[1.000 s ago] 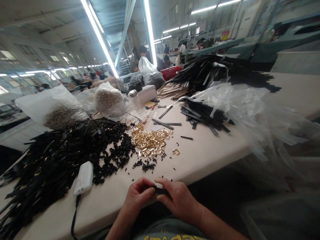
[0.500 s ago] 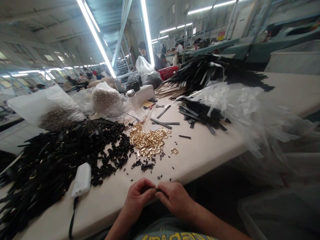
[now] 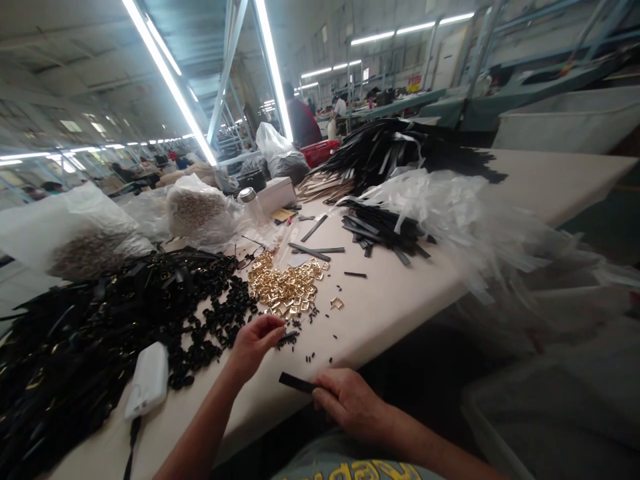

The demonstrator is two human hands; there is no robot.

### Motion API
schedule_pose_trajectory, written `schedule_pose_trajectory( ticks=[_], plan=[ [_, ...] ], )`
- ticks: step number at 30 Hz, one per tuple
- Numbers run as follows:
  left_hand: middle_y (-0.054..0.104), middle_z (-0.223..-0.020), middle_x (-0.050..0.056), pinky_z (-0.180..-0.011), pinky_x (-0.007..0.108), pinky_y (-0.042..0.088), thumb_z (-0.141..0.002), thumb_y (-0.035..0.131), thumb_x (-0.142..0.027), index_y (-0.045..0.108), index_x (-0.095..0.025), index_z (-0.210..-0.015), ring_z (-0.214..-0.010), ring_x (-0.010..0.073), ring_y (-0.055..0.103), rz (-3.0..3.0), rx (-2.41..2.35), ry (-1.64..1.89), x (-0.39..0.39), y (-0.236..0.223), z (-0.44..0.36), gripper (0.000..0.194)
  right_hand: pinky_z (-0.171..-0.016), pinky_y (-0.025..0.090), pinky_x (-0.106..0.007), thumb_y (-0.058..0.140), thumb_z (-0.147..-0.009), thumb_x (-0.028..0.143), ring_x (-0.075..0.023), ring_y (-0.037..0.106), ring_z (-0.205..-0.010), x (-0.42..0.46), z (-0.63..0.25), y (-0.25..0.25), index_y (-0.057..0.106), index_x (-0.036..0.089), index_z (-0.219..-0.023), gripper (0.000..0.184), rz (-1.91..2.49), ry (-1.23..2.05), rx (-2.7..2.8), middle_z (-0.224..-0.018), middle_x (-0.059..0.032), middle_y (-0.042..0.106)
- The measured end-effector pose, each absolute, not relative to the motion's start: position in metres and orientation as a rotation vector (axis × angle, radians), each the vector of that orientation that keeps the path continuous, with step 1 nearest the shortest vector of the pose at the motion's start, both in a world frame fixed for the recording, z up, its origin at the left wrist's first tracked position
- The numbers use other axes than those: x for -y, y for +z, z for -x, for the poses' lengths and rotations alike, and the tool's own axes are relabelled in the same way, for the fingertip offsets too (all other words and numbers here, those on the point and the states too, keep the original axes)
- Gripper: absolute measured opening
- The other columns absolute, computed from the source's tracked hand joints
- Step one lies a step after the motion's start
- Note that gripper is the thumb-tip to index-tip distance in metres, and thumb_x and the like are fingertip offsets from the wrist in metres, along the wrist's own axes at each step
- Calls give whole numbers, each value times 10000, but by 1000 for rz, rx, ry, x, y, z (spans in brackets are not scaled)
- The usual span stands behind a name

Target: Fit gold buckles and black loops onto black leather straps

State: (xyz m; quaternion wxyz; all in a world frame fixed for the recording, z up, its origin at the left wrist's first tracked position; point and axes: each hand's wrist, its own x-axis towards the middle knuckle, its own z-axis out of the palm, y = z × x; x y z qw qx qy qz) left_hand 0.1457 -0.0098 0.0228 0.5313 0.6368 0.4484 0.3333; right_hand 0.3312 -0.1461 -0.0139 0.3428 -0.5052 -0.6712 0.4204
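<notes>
My right hand (image 3: 347, 403) holds a short black strap (image 3: 296, 382) by one end at the table's near edge. My left hand (image 3: 253, 341) reaches forward over the table (image 3: 390, 300), its fingertips pinched at a small cluster of tiny black pieces (image 3: 290, 335). Whether a piece is in the fingers I cannot tell. Just beyond lies a heap of gold metal buckles (image 3: 286, 286). To the left of that heap spreads a scatter of black rings (image 3: 220, 313).
A big pile of black straps (image 3: 65, 353) covers the left, with a white power bank (image 3: 147, 379) and its cable beside it. Plastic bags of small parts (image 3: 195, 210), more black strips (image 3: 385, 230), clear plastic wrap (image 3: 465, 213) and a white box (image 3: 275, 193) sit farther back. People work at distant tables.
My hands were together on the strap at my lap. The left hand has let go and reached forward to the black pieces; the right hand keeps the strap. The view shifted left.
</notes>
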Motion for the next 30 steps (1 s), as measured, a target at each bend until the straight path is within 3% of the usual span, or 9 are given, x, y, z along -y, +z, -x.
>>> schedule_pose_trajectory(
  ticks=[6,10,17,21,26,30],
  plan=[
    [685,-878,46,-635,248,488,-794,663,-270,728,-210,-894,-707,157,631,-2180,-886,580,-15,25,-214,134,-581,426,-180,480,-877,179,-103,580,-591,153,-335,-16,653,173,-801,189,1320,1054,1713,-660,23,627],
    [675,-912,53,-720,294,485,-768,682,-270,730,-211,-936,-742,181,641,-2345,-890,471,-25,18,-256,184,-592,435,-183,501,-871,189,-111,591,-626,158,-339,-22,664,177,-823,170,1342,1047,1683,-712,13,654],
    [684,-787,58,-719,312,458,-629,715,-157,739,-182,-742,-766,227,625,-2454,-922,219,-47,8,-294,119,-564,436,-185,502,-876,213,-103,565,-566,160,-343,-25,650,166,-782,181,1327,1136,1566,-643,15,611],
    [681,-710,24,-646,279,441,-586,742,-182,731,-195,-704,-689,199,607,-2429,-919,134,-57,9,-301,120,-516,417,-174,489,-890,228,-88,544,-531,158,-343,-30,635,154,-784,195,1253,1256,1453,-661,12,610],
    [633,-611,-5,-574,267,409,-534,764,-171,700,-188,-652,-592,168,562,-2322,-929,185,-60,6,-299,136,-480,402,-171,511,-885,267,-83,538,-499,155,-346,-30,604,149,-764,193,1209,1327,1318,-661,5,615],
    [593,-549,-22,-552,258,411,-589,728,-185,654,-182,-634,-547,143,540,-2149,-950,328,-50,-1,-290,87,-489,419,-176,520,-884,322,-79,528,-478,153,-351,-25,599,150,-823,198,1207,1315,1212,-626,15,611]
  ],
)
